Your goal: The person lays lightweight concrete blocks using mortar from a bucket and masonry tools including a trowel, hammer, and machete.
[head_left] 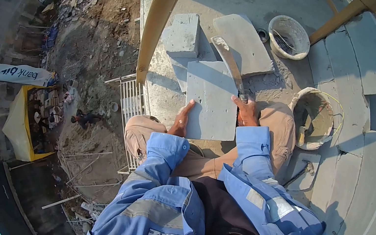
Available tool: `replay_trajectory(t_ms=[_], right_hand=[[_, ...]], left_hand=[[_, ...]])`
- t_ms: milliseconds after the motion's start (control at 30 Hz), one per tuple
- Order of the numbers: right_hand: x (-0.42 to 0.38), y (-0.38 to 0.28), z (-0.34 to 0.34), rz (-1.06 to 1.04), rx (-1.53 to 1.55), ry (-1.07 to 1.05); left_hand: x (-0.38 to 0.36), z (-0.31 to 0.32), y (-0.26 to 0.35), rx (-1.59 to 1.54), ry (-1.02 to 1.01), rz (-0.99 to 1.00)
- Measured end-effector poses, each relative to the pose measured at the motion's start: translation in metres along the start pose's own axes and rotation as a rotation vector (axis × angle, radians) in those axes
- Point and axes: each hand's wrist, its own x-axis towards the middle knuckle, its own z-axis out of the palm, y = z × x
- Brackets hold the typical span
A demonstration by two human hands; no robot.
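A light grey concrete block [210, 101] is tilted up between my knees, its flat face toward me. My left hand [181, 120] grips its left edge, thumb on the face and fingers hidden behind. At the right edge, my right hand [246, 111] is closed around the handle of a machete-like blade [227, 58], with the thumb against the block. That blade is worn and dusty, pointing away from me along the block's side. Behind the block lie a thick block [183, 36] and a broad slab [243, 43].
A mortar-crusted bucket [289, 37] stands at the far right, and another bucket [314, 116] with grey contents sits by my right knee. Wooden posts [159, 22] rise ahead. A block wall [346, 66] runs along the right. On the left, the floor edge drops to ground far below.
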Motion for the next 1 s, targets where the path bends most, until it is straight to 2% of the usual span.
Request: replay_trajectory(t_ms=[33, 67, 133, 200, 267, 300, 333, 400, 467, 500, 533, 600, 633, 700, 800, 867, 933, 967, 1000], right_hand=[[0.003, 0.004, -0.002, -0.077, -0.026, -0.079], [0.003, -0.002, -0.001, -0.079, -0.025, -0.079], [-0.006, -0.024, -0.004, -0.106, -0.164, -0.284], [-0.010, -0.046, 0.004, -0.070, -0.167, -0.365], [-0.007, -0.063, 0.017, -0.112, -0.177, -0.493], [0.014, -0.034, 0.030, -0.241, -0.276, -0.440], [0.019, -0.054, 0.035, -0.246, -0.282, -0.432], [0.017, -0.097, 0.039, -0.333, -0.387, -0.568], [0.017, -0.130, 0.028, -0.403, -0.486, -0.535], [0.018, -0.141, 0.020, -0.472, -0.578, -0.498], [0.016, -0.145, 0.008, -0.475, -0.581, -0.494], [0.011, -0.142, -0.017, -0.294, -0.592, -0.440], [0.012, -0.130, -0.027, -0.301, -0.592, -0.455], [0.014, -0.108, -0.044, -0.411, -0.429, -0.298], [0.006, -0.119, -0.054, -0.287, -0.483, -0.204], [0.011, -0.125, -0.060, -0.186, -0.459, -0.232], [0.025, -0.119, -0.063, -0.308, -0.411, -0.323], [0.034, -0.121, -0.071, -0.121, -0.451, -0.436], [0.041, -0.118, -0.072, -0.112, -0.456, -0.438]], left_hand=[[0.010, -0.019, -0.036, 0.002, 0.001, 0.005], [0.028, -0.046, -0.084, -0.020, -0.034, 0.178], [0.022, -0.051, -0.096, -0.048, -0.065, 0.345], [-0.037, -0.010, -0.061, -0.135, 0.082, -0.040], [-0.051, 0.002, -0.070, -0.245, 0.064, -0.023], [-0.053, 0.009, -0.074, -0.368, 0.114, 0.068], [-0.051, 0.018, -0.073, -0.487, 0.158, 0.167], [-0.046, 0.037, -0.070, -0.573, 0.164, 0.232], [-0.039, 0.054, -0.062, -0.657, 0.178, 0.301], [-0.033, 0.064, -0.054, -0.769, 0.118, 0.328], [-0.026, 0.074, -0.049, -0.879, 0.056, 0.356], [-0.007, 0.092, -0.048, -0.878, 0.085, 0.408], [0.001, 0.098, -0.048, -0.878, 0.116, 0.456], [0.013, 0.112, -0.043, -0.936, 0.122, 0.435], [0.001, 0.125, -0.025, -1.014, 0.038, 0.379], [0.002, 0.120, -0.018, -0.950, -0.041, 0.245], [0.009, 0.115, -0.020, -0.957, -0.066, 0.294], [0.012, 0.111, -0.022, -0.952, -0.079, 0.285], [0.012, 0.107, -0.024, -0.948, -0.091, 0.275]])
